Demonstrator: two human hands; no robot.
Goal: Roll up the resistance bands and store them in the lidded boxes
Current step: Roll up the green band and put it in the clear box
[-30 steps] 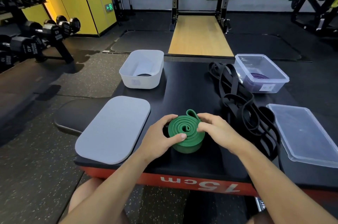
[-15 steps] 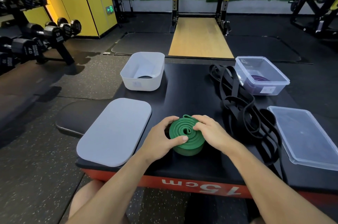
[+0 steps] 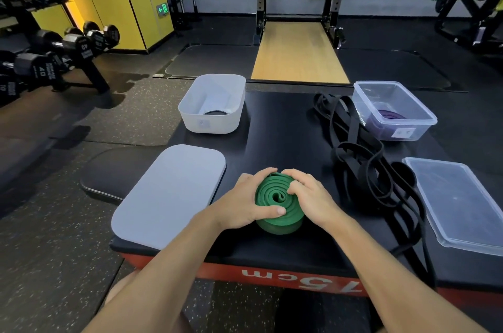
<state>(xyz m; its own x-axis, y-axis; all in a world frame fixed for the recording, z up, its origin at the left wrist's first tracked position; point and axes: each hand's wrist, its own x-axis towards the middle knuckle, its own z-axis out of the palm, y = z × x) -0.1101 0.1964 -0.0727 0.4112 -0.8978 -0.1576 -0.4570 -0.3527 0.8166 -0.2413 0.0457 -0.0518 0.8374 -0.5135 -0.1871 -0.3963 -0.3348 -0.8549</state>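
The near edge of the surface (image 3: 280, 128) is red and carries the inverted marking "75cm" at 6 o'clock. Just beyond that edge, near the middle of the surface, the green resistance band (image 3: 272, 193) sits as a tight flat coil with its spiral face upward. The left hand (image 3: 245, 202) wraps the coil from 9 o'clock, with its thumb across the near face and its fingers (image 3: 268, 173) curled over the far side. The right hand (image 3: 313, 196) grips the coil from 3 o'clock, with its fingers (image 3: 295, 185) bent down onto the top face. Both hands are closed on the coil, which rests on the surface. At 9 o'clock from the coil, just beside the left hand, a grey lid (image 3: 168, 196) lies flat and overhangs the left edge of the surface. At 3 o'clock, a loose tangle of black resistance bands (image 3: 364, 169) runs from the near right edge toward the far side. Beyond it, a clear lid (image 3: 460, 204) lies flat at the right edge. At 11 o'clock, well apart from the coil, an open white box (image 3: 209, 123) holds a dark rolled band (image 3: 215, 112). At 1 o'clock, an open clear box (image 3: 394, 131) holds a purple band (image 3: 390, 115), and the black bands touch its left wall. Beyond the surface, a wooden lifting platform (image 3: 296, 52) lies at 12 o'clock. A dumbbell rack (image 3: 54, 55) stands at 10 o'clock.
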